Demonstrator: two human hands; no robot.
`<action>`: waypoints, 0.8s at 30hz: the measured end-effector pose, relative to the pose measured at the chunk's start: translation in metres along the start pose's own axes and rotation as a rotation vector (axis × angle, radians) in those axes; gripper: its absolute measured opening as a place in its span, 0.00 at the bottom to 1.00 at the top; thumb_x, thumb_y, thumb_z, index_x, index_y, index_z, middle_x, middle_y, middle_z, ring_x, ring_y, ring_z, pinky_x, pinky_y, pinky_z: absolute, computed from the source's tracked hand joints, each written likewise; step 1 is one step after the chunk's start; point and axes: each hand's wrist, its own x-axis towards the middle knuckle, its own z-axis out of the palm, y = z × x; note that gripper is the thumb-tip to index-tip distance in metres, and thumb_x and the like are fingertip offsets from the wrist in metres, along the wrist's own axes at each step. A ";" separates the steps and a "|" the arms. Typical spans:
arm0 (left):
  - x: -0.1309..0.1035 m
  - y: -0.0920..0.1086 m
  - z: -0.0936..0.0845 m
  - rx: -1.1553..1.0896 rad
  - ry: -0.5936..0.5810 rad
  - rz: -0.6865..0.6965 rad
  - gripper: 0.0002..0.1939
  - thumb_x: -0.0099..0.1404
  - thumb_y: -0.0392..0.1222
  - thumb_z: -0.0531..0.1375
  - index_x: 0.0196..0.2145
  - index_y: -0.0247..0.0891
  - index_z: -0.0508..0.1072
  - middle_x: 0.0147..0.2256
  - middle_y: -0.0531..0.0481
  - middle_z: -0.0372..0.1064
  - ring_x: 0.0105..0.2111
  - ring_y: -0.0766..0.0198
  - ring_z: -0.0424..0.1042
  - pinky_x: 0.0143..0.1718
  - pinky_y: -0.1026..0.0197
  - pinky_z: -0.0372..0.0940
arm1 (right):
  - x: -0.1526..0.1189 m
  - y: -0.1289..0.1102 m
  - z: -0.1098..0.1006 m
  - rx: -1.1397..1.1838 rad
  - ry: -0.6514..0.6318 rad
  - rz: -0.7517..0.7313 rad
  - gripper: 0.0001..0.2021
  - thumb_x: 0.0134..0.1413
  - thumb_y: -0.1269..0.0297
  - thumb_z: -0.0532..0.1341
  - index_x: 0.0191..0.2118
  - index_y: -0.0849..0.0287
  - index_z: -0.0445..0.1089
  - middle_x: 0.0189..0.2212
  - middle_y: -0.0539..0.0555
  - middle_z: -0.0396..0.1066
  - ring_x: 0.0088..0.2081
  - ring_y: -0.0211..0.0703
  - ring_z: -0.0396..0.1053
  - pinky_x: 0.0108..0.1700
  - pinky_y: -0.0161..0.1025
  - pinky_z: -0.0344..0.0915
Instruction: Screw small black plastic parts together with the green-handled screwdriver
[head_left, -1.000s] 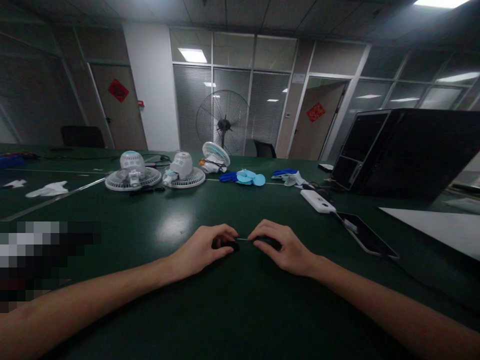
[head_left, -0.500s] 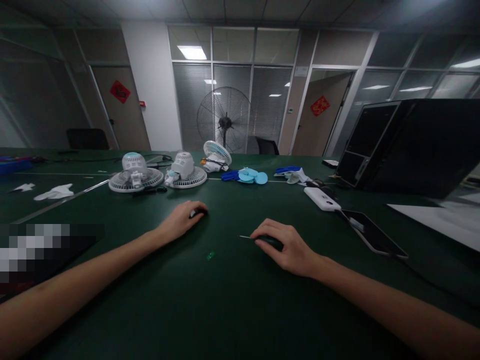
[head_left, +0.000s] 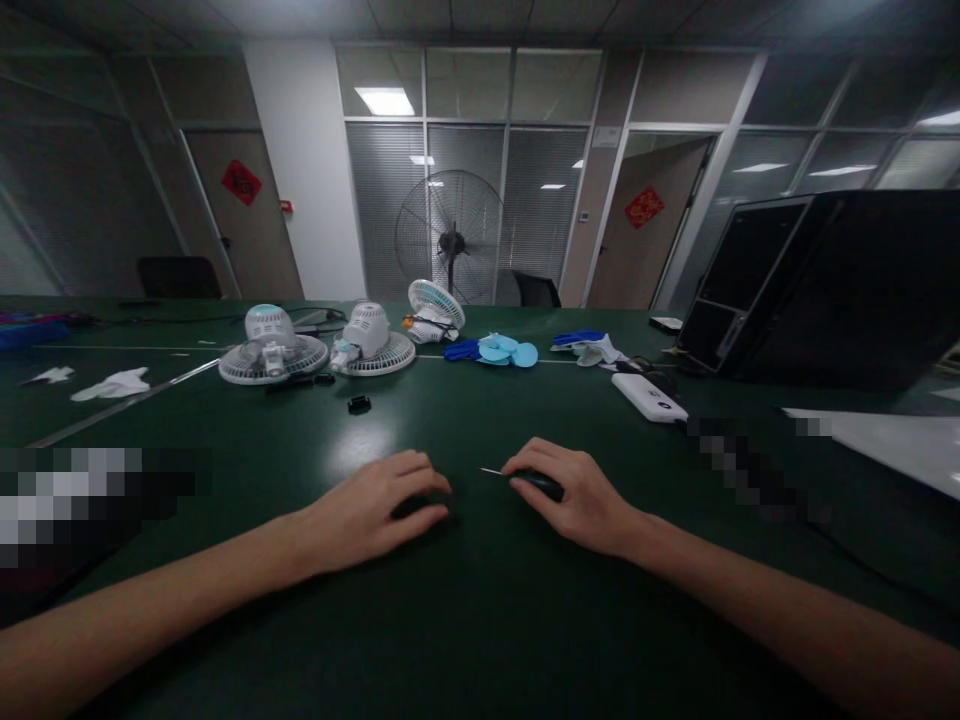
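My right hand [head_left: 581, 495] is closed around the dark handle of a screwdriver [head_left: 491, 471], whose thin metal shaft points left just above the table. My left hand [head_left: 382, 507] is low over the table to the left of the screwdriver tip, its thumb and fingers apart and curved downward. I see nothing held in it; the spot under its fingertips is hidden. Beyond the left hand lies a small black part [head_left: 359, 404] on the green table [head_left: 480, 620]. A small green circuit board seen earlier near the left fingertips does not show now.
At the back stand white fans, one face down [head_left: 274, 358], another face down [head_left: 373, 350], a third tilted [head_left: 435, 312]. Light-blue fan blades [head_left: 508, 350], gloves [head_left: 589, 347] and a white power bank [head_left: 649, 397] lie to their right. A black computer case [head_left: 832, 290] stands far right.
My left hand has let go of the small black part, leaving it on the table, and has come nearer and to the right, over the green board's spot. My right hand stays almost still.
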 end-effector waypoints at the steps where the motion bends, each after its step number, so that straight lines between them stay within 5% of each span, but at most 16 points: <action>1: -0.005 0.011 0.004 -0.017 -0.032 -0.003 0.17 0.76 0.52 0.58 0.57 0.46 0.74 0.51 0.46 0.72 0.47 0.57 0.73 0.47 0.57 0.69 | 0.000 0.000 0.000 -0.013 0.003 -0.003 0.10 0.70 0.68 0.62 0.54 0.54 0.73 0.46 0.54 0.74 0.43 0.44 0.74 0.45 0.41 0.72; 4: -0.017 0.015 0.013 -0.052 -0.014 -0.064 0.14 0.77 0.47 0.58 0.57 0.47 0.74 0.53 0.46 0.71 0.50 0.57 0.73 0.50 0.57 0.69 | 0.000 0.000 0.001 -0.017 0.004 -0.006 0.10 0.70 0.67 0.61 0.54 0.54 0.73 0.46 0.54 0.74 0.43 0.44 0.74 0.44 0.40 0.72; 8: -0.017 -0.011 0.012 -0.003 0.028 -0.087 0.15 0.79 0.38 0.52 0.53 0.44 0.77 0.51 0.46 0.71 0.49 0.58 0.73 0.51 0.56 0.69 | -0.001 0.001 0.001 0.012 -0.017 -0.008 0.10 0.71 0.67 0.61 0.55 0.54 0.73 0.48 0.54 0.73 0.44 0.43 0.74 0.44 0.40 0.73; 15: -0.015 -0.057 -0.005 0.213 0.106 -0.125 0.17 0.78 0.40 0.50 0.58 0.41 0.73 0.52 0.42 0.71 0.48 0.55 0.73 0.48 0.54 0.70 | -0.001 0.002 0.000 0.049 -0.028 -0.009 0.11 0.72 0.67 0.61 0.55 0.54 0.72 0.49 0.54 0.73 0.45 0.43 0.74 0.46 0.40 0.74; 24: 0.007 -0.142 -0.028 0.120 0.686 -0.313 0.16 0.73 0.48 0.56 0.48 0.40 0.79 0.48 0.43 0.77 0.46 0.52 0.76 0.51 0.53 0.70 | -0.001 0.005 0.003 0.041 -0.029 -0.023 0.11 0.71 0.67 0.61 0.55 0.54 0.73 0.49 0.54 0.73 0.44 0.44 0.75 0.45 0.41 0.74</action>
